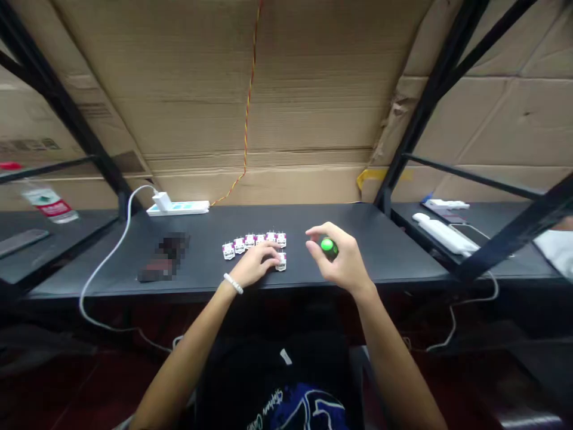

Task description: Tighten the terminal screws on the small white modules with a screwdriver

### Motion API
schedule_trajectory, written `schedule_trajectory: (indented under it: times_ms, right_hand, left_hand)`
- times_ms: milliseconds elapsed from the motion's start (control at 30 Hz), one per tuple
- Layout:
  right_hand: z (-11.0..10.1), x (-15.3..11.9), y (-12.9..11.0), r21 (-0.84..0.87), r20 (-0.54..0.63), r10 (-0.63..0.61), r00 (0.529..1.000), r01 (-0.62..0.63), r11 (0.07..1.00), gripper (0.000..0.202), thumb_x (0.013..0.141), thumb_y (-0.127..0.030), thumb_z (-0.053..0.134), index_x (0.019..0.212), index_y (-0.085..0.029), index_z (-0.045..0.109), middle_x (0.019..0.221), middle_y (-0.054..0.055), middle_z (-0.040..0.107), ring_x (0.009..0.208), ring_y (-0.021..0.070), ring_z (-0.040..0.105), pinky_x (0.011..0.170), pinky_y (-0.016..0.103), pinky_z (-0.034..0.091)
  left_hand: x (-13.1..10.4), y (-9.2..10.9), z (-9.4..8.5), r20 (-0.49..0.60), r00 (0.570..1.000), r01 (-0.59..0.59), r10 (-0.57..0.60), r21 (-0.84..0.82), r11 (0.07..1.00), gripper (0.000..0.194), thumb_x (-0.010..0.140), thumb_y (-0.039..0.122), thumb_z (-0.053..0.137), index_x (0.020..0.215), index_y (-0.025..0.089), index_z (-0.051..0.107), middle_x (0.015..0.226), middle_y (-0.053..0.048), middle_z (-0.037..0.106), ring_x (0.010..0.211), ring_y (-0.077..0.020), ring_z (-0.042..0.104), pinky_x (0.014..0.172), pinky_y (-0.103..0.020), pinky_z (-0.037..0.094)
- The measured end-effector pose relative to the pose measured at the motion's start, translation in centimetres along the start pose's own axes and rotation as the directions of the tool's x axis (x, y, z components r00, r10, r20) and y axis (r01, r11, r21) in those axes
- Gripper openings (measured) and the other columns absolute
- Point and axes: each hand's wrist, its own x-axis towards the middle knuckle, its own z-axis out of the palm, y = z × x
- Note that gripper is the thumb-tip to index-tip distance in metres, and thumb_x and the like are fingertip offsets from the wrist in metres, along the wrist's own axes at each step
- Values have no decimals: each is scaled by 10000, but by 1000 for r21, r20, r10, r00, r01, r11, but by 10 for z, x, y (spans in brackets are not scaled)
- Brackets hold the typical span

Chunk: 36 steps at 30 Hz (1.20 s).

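Note:
Several small white-and-purple parts [249,240] stand in a slightly curved row on the dark table. One more white part [282,261] lies in front of the row's right end, and the fingertips of my left hand [256,263] are on its left side. A white bracelet [233,283] circles my left wrist. To the right, my right hand [338,254] is raised over the table, its fingers curled around a dark tool with a bright green end [327,245]. Its thumb and index fingertips are apart.
A power strip [179,208] with a plugged-in white cable [105,257] lies at the back left. A blurred dark object [163,260] is on the left. Black metal frame posts [414,125] flank the table [389,239]; cardboard stands behind.

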Motion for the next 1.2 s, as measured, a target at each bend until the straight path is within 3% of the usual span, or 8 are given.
schedule_trajectory:
  times_ms: [333,933,1200]
  right_hand:
    - [1,1,0,-4,4,-11,1000,11,1000,94,957,-220,655,1047,-234,679,899,35,682,810,204,671,783,344,537]
    - [-1,0,1,2,3,-6,1000,6,1000,95,960,-227,658,1052,-234,680,906,36,682,819,205,671,781,344,534]
    - [-3,1,1,-3,-5,-20,1000,20,1000,93,956,-216,657,1045,-235,677,900,34,683,805,202,671,780,344,536]
  left_hand:
    - [-1,1,-2,50,998,-31,30,27,999,160,951,268,648,843,219,756,1255,-93,781,1231,-289,699,1142,-474,498]
    - [-4,4,-5,113,986,-135,119,150,979,183,982,207,580,931,223,755,1295,-94,777,1232,-284,719,1086,-446,546]
    - [-4,-7,-6,111,987,-134,120,119,984,178,981,211,595,988,226,772,1287,-89,781,1198,-275,736,1076,-433,559]
